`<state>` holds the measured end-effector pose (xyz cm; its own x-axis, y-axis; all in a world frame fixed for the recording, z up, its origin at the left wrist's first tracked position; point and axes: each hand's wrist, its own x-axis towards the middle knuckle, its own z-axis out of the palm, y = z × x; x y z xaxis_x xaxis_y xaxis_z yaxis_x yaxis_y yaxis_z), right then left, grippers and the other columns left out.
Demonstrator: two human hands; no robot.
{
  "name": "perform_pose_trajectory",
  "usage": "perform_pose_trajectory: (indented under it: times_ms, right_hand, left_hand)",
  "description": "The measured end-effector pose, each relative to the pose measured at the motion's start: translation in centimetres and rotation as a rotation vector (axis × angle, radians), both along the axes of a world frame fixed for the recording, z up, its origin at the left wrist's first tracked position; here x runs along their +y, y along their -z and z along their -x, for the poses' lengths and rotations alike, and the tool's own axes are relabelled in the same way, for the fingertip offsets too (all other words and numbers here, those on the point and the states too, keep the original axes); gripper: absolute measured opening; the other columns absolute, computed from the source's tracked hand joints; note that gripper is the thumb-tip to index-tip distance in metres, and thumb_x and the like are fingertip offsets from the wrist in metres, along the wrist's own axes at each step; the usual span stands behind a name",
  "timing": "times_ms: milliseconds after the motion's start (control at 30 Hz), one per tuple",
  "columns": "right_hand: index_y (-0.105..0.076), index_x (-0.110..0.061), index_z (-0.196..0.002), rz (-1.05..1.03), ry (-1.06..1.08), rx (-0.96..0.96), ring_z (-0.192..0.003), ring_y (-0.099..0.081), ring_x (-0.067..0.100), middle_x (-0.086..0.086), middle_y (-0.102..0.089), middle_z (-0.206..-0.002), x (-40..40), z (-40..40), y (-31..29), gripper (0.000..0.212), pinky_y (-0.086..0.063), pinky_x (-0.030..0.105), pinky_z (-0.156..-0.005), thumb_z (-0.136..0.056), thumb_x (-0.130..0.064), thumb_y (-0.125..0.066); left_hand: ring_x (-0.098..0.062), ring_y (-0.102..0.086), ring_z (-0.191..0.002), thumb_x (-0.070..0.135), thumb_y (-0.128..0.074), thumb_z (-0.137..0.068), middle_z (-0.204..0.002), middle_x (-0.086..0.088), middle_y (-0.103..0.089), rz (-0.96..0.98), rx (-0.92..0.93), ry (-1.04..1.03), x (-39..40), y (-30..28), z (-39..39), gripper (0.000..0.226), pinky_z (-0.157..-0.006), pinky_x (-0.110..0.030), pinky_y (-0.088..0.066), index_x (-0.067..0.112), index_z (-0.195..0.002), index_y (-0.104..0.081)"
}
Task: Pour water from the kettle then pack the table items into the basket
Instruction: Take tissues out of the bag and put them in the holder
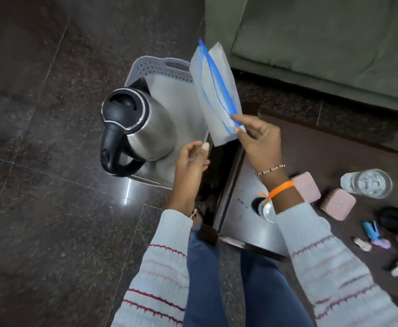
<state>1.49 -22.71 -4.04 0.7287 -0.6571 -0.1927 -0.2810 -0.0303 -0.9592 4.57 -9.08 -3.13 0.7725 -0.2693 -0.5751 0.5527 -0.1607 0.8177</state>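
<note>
A steel kettle (143,128) with a black lid and handle stands upright inside the light grey basket (160,67) on the dark floor. My right hand (259,142) pinches the lower corner of a clear zip bag (217,90) with a blue seal, held over the basket's right edge. My left hand (193,161) hovers over the basket's near right corner, fingers loosely curled, holding nothing. On the dark table (311,142) to the right stands a glass of water (366,184).
Two pink boxes (306,186) (338,204), a blue stapler (372,231), a small round jar (265,208) and other small items lie on the table. A green sofa (323,43) stands behind the table. Open floor lies left of the basket.
</note>
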Motion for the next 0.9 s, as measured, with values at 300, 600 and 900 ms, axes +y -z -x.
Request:
perform_pose_trajectory:
  times_ms: [300, 600, 900]
  right_hand:
    - [-0.065, -0.011, -0.106, -0.047, -0.051, 0.085, -0.079, -0.06, -0.017, 0.002, -0.064, -0.102, -2.1, 17.1, -3.4, 0.038, -0.047, 0.004, -0.077, -0.078, 0.014, -0.058]
    - [-0.068, -0.008, -0.089, 0.186, -0.058, 0.286, -0.096, -0.046, 0.009, 0.004, -0.043, -0.105, -7.3, 27.5, -3.7, 0.026, -0.038, 0.011, -0.084, -0.066, -0.002, -0.077]
    - [-0.048, -0.013, -0.116, 0.56, -0.048, 0.44, -0.102, -0.05, 0.028, 0.007, -0.053, -0.117, -10.4, 30.1, -4.4, 0.054, -0.04, 0.038, -0.08, -0.07, -0.029, -0.071]
  left_hand:
    - [-0.034, -0.062, -0.105, 0.014, -0.062, -0.088, -0.112, -0.023, -0.06, -0.019, 0.02, 0.058, -7.0, -3.7, 11.7, 0.034, -0.096, -0.049, -0.05, 0.003, -0.116, -0.048]
    - [-0.012, -0.064, -0.075, 0.0, -0.059, -0.087, -0.084, -0.006, -0.065, -0.018, 0.027, 0.248, -11.4, -2.6, 20.8, 0.013, -0.066, -0.02, -0.055, 0.012, -0.091, -0.055]
    - [-0.007, -0.066, -0.073, 0.004, -0.061, -0.086, -0.081, -0.001, -0.066, -0.047, -0.002, 0.479, -14.4, -3.7, 24.2, 0.014, -0.069, -0.022, -0.056, 0.007, -0.099, -0.057]
